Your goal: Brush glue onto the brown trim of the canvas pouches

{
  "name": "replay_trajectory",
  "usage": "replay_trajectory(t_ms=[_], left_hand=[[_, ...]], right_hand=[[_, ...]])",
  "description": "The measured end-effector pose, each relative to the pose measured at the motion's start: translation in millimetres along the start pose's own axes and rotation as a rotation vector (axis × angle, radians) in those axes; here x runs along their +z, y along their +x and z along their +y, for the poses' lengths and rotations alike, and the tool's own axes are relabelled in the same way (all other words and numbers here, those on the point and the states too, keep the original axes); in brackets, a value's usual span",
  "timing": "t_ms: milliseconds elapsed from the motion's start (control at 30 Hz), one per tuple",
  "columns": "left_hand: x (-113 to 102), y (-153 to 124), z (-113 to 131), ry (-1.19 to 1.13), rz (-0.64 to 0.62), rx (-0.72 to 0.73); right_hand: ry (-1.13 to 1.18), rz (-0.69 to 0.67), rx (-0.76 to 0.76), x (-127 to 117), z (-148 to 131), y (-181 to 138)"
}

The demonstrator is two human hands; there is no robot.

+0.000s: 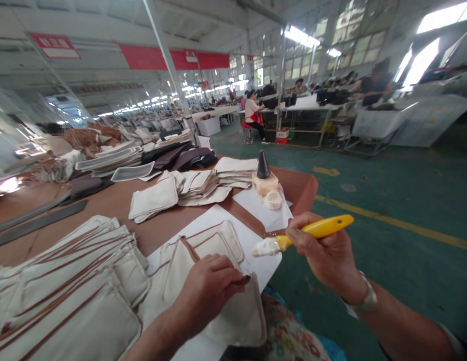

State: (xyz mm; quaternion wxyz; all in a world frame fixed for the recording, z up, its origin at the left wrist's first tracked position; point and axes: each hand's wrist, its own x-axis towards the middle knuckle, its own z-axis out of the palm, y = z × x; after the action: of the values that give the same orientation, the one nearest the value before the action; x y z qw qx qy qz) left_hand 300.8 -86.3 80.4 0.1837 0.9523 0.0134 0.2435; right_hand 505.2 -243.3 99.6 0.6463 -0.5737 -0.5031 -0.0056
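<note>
My right hand (327,253) is closed around the yellow handle of a glue brush (316,228). White paste coats its bristles, which point left over the white sheet (269,260). On that sheet lie cream fabric bag panels (218,243) with brown trim. My left hand (206,286) rests on them, its fingers curled and pinching the brown trim of the upper panel (241,321). Part of the panel is hidden beneath the hand. Beyond the brush, a bottle with a black cone top (263,168) stands beside a small paste-smeared pot (273,200) on another white sheet.
Stacks of similar cream panels (67,291) cover the left of the brown table (154,238). Smaller cream piles (195,185) and dark pieces (180,155) sit farther back. The table's edge drops to a green floor (387,200). A seated person (254,113) works at another table.
</note>
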Motion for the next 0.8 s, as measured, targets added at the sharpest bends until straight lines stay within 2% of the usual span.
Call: replay_trajectory(t_ms=[100, 267, 333, 433, 467, 600, 633, 667, 700, 800], left_hand=[[-1.7, -9.5, 8.3, 0.170, 0.073, 0.140], [-4.3, -15.4, 12.1, 0.247, 0.099, 0.138], [-4.3, -15.4, 11.6, 0.245, 0.098, 0.129], [-3.8, -15.1, 12.7, 0.264, 0.095, 0.135], [-3.3, -15.6, 13.4, 0.266, 0.090, 0.137], [-2.9, -18.3, 12.5, 0.249, 0.082, 0.127], [-4.6, -16.5, 10.8, 0.245, 0.071, 0.111], [-7.7, -12.4, 8.9, 0.236, 0.057, 0.095], [-12.5, -5.3, 7.1, 0.213, 0.034, 0.079], [-38.3, 33.5, 6.3, 0.000, -0.023, 0.023]], right_hand=[[0.106, -0.120, 0.038, 0.8, -15.0, -4.3], [0.171, -0.444, 0.024, -7.7, -37.3, -12.6], [0.146, -0.459, -0.018, -14.5, -43.1, -11.9], [0.099, -0.328, -0.072, -14.5, -47.1, -8.7], [0.103, -0.332, -0.072, -11.7, -47.2, -7.6], [0.107, -0.561, -0.039, -5.1, -45.9, -3.9], [0.091, -0.558, -0.027, -7.9, -45.8, -3.4], [0.079, -0.504, -0.015, -12.7, -46.0, -3.2], [0.065, -0.383, -0.008, -19.4, -46.3, -3.0], [0.009, 0.109, -0.032, -46.6, -46.9, -0.4]])
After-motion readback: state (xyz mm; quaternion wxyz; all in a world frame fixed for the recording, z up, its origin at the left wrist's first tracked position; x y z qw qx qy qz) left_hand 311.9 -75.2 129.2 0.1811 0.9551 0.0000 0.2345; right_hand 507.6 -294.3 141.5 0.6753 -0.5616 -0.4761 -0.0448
